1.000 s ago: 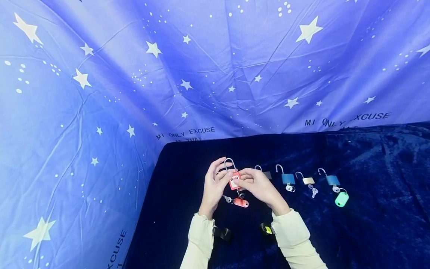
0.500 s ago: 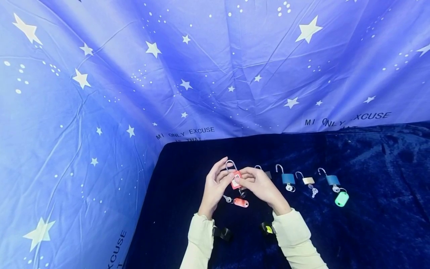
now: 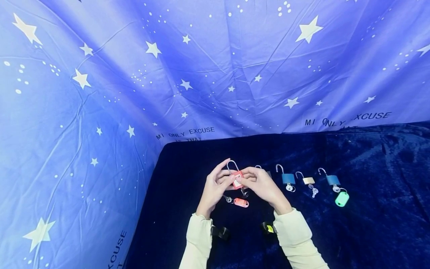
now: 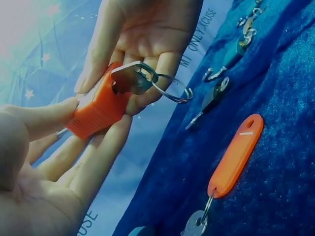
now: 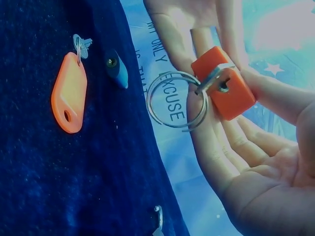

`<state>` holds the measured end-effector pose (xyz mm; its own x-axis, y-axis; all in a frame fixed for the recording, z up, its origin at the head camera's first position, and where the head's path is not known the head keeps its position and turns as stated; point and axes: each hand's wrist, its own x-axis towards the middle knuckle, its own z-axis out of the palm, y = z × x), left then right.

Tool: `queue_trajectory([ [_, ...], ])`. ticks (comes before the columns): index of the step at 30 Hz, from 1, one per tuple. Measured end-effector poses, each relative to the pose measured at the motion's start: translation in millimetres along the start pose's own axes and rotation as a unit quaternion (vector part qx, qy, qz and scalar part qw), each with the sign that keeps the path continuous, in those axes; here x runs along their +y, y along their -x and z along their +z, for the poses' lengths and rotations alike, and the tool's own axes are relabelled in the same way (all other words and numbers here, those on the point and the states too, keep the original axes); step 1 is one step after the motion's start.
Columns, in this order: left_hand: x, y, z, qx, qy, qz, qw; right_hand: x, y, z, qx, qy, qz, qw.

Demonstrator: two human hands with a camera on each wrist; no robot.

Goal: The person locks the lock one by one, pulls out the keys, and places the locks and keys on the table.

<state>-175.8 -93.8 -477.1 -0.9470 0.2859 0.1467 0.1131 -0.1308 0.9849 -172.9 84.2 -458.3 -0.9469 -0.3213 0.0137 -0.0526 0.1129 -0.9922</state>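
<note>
A red padlock [image 3: 237, 181] is held up between both hands, its silver shackle [image 3: 231, 163] pointing up and away. My left hand [image 3: 212, 188] pinches its left side with thumb and fingers. From the other side my right hand [image 3: 263, 185] grips it, thumb on the pale label. In the right wrist view a key [image 5: 210, 78] sits in the keyhole of the padlock's underside, with a split ring [image 5: 156, 101] hanging from it. Below the hands an orange key tag [image 3: 241, 202] lies on the dark cloth, joined to a silver key [image 3: 229, 199].
On the cloth [image 3: 369, 224] to the right lie a blue padlock [image 3: 288, 179], a brass padlock [image 3: 308, 181] and another blue padlock [image 3: 333, 180] with a green tag [image 3: 342, 199]. Their shackles stand unlocked, keys attached. A starry curtain [image 3: 208, 67] hangs behind.
The red padlock has shifted slightly right and tilted a little in the hands. Both thumbs now lie close together on its label. The orange tag and other padlocks stay put.
</note>
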Motion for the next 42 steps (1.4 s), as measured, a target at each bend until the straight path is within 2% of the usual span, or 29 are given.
queue_trajectory([
  [7, 1.8, -0.9, 1.4, 0.037, 0.007, 0.021, 0.9991, -1, -1, -2, -0.002, -0.008, 0.003, 1.0],
  [14, 3.8, -1.4, -1.7, 0.078, 0.018, 0.052, 0.9954, 3, 3, -12, -0.063, 0.009, 0.02, 0.998],
  [20, 4.5, -1.4, -2.7, 0.088, 0.03, 0.063, 0.9937, 6, 3, -14, -0.101, 0.009, 0.012, 0.995],
  [27, 3.7, -0.9, -1.8, 0.093, 0.045, 0.063, 0.9926, 7, 1, -12, -0.091, 0.006, 0.006, 0.996],
  [42, 2.4, -1.2, 0.7, 0.097, 0.048, 0.063, 0.9921, 7, 1, -10, -0.047, 0.058, 0.0, 0.997],
])
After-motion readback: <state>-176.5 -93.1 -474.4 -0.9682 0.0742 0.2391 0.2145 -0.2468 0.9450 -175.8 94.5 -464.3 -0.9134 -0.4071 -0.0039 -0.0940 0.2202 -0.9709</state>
